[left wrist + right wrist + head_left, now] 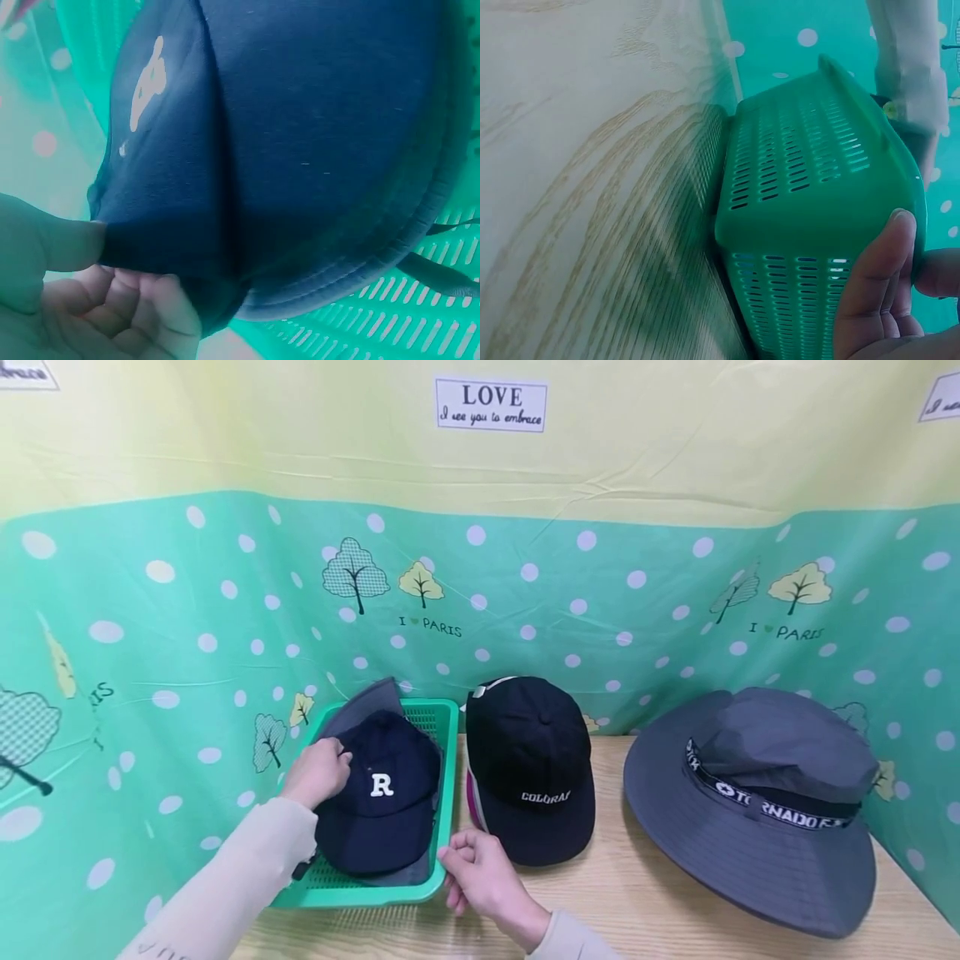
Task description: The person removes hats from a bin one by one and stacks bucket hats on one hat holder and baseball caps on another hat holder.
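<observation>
A navy cap with a white letter R (382,793) lies in a green slotted basket (447,752) at the table's left, on top of a grey hat brim. My left hand (321,770) pinches the cap's left edge; in the left wrist view the thumb and curled fingers (112,300) clamp the navy fabric (300,135). At the basket's near right corner, my right hand (472,870) grips the rim. The right wrist view shows its fingers (877,292) curled round the green corner (802,195).
A black cap lettered COLORADO (529,768) sits just right of the basket. A wide grey bucket hat (757,802) fills the table's right side. Bare wooden tabletop (637,902) lies in front. A green dotted cloth backdrop (525,593) walls the back and sides.
</observation>
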`<state>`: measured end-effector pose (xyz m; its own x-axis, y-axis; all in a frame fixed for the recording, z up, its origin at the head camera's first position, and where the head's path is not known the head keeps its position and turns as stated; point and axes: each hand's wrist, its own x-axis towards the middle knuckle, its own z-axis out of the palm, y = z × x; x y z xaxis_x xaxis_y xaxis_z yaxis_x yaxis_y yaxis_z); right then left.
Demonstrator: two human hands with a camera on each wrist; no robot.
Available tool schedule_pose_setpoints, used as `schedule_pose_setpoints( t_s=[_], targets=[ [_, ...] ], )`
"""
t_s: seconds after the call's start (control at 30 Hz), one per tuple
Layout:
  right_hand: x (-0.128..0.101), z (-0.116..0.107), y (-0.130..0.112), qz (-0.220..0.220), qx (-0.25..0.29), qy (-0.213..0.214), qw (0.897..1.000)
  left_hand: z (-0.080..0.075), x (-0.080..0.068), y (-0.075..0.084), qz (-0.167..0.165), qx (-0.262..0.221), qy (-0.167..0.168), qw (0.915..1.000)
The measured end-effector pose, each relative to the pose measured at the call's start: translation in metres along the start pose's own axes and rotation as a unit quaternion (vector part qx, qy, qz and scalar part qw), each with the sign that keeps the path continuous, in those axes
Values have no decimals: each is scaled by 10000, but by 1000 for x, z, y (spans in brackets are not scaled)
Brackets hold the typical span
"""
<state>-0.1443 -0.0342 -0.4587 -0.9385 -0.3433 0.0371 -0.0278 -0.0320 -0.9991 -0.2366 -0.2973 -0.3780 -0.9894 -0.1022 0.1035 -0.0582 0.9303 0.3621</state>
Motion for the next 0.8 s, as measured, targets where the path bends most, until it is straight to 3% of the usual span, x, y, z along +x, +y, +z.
schedule_pose_setpoints(
  t_s=[0.17,0.33,0.57,0.8],
  targets=[
    [-1,0,-2,64,84,12,9999,-9,-15,10,567,-261,611,9962],
    [0,-1,-2,113,85,-42,9999,-26,-27,20,943,-511,930,9899],
    [5,-10,-3,126,6,-104,9999,-55,-45,32,1279,-725,1358,9798],
    [13,-20,-18,112,-20,65,9999,-69,-69,40,1491,-1388,1710,9640]
  ],
)
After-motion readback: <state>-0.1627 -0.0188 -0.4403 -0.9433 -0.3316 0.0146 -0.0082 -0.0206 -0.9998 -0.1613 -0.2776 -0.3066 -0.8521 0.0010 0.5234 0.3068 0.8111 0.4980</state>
